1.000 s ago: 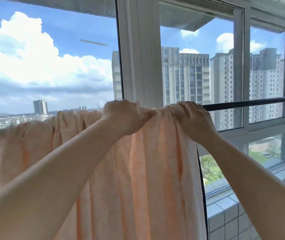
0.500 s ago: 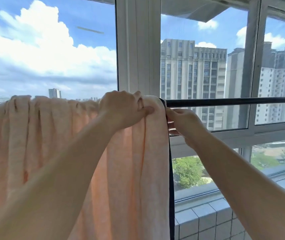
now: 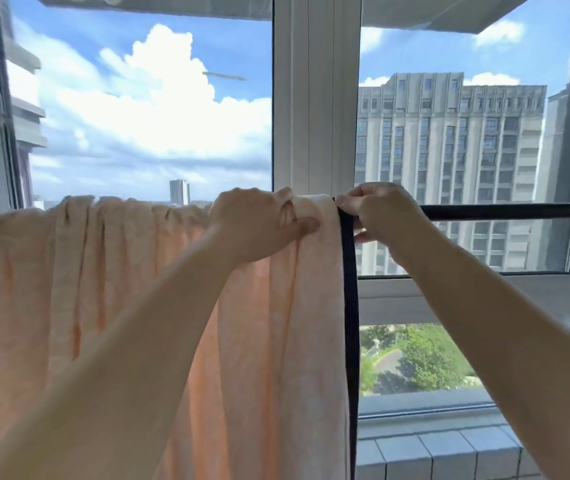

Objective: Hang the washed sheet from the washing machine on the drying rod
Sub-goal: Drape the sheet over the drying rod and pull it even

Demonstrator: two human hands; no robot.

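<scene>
Peach cloth fills my lower view: the sheet (image 3: 110,306) hangs bunched over the drying rod (image 3: 512,211). My left hand (image 3: 259,225) clenches a fold at the top; my right hand (image 3: 377,216) pinches the sheet's dark edge band (image 3: 351,323) at the rod. Beyond stand the window frame (image 3: 314,98) and a tower block (image 3: 449,161).

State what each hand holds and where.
Left hand grips the sheet at its top fold over the rod; right hand pinches its dark edge.
</scene>
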